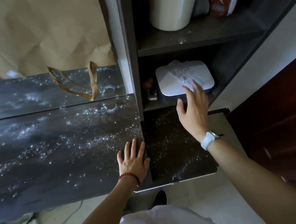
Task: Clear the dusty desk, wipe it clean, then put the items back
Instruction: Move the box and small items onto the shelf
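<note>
The right hand [194, 111] reached into the lower shelf [161, 105] of the dark wooden cabinet, fingers [196, 87] spread and straight, just touching the flat white plastic box [169, 81] with a clear wrapped packet [185, 73] lying on its lid. The left hand [133, 161] lay flat, fingers straight, on the dark speckled counter [56, 142] (dust still scattered across it). To lift the box well, the fingers should probably slide under its front edge, keeping it level so the packet stays put.
</note>
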Demonstrator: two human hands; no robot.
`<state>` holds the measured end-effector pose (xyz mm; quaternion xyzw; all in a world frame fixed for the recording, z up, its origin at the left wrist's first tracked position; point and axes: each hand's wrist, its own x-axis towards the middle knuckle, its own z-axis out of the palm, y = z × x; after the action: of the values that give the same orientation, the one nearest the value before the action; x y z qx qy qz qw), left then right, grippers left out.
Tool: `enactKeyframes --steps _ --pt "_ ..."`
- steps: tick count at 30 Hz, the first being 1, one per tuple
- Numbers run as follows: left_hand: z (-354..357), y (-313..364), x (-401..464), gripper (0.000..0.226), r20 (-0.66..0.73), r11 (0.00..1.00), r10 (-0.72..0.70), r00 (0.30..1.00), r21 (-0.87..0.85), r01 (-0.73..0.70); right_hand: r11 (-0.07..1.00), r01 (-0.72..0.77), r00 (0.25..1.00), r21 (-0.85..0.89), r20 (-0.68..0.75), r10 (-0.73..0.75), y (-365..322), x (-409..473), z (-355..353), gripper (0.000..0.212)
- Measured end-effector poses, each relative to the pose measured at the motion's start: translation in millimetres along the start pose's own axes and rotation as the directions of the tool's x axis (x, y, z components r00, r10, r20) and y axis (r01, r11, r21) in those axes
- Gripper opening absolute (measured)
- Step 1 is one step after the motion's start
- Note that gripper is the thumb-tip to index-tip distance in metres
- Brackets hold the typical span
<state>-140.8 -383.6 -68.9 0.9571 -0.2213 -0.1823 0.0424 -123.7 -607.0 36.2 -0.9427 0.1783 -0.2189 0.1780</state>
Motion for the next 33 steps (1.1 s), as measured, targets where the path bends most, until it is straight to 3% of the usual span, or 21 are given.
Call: enactKeyframes --steps 2,5,9,14,20,29,33 --pt "-5.9 -1.5 -0.9 0.059 0.003 1.0 0.013 1.0 -0.017 -0.013 0.991 0.09 0.994 0.1 0.05 -0.096 -14.6 -42.0 7.9 0.036" --pt "-16.9 -11.3 -9.5 0.06 -0.055 0.998 -0.028 0.998 -0.064 0.025 0.984 0.11 0.961 0.142 0.236 -0.142 -37.2 -97.3 28.3 0.04" --pt "-27.1 -57.9 -41.8 0.059 -0.123 0.959 -0.242 0.963 -0.181 0.218 0.984 0.131 0.864 0.119 0.473 -0.172 -75.9 -137.1 57.7 0.043" --pt "-39.2 -159.5 -86.5 0.055 -0.142 0.856 -0.471 0.87 -0.312 0.413 0.956 0.251 0.737 0.153 0.61 -0.291 -159.7 -140.6 100.8 0.046" --pt "-75.0 -321.0 -114.4 0.055 -0.178 0.753 -0.623 0.761 -0.4 0.523 0.894 0.366 0.641 0.258 0.626 -0.443 -320.5 -131.6 166.5 0.046" --pt "-106.4 -557.4 -128.1 0.059 -0.141 0.699 -0.686 0.714 -0.398 0.594 0.865 0.351 0.559 0.358 0.661 -0.501 -549.7 -112.2 270.5 0.047" --pt "-106.0 -625.9 -110.7 0.069 -0.043 0.699 -0.667 0.743 -0.38 0.606 0.853 0.404 0.592 0.33 0.617 -0.519 -631.6 -82.5 315.6 0.044"
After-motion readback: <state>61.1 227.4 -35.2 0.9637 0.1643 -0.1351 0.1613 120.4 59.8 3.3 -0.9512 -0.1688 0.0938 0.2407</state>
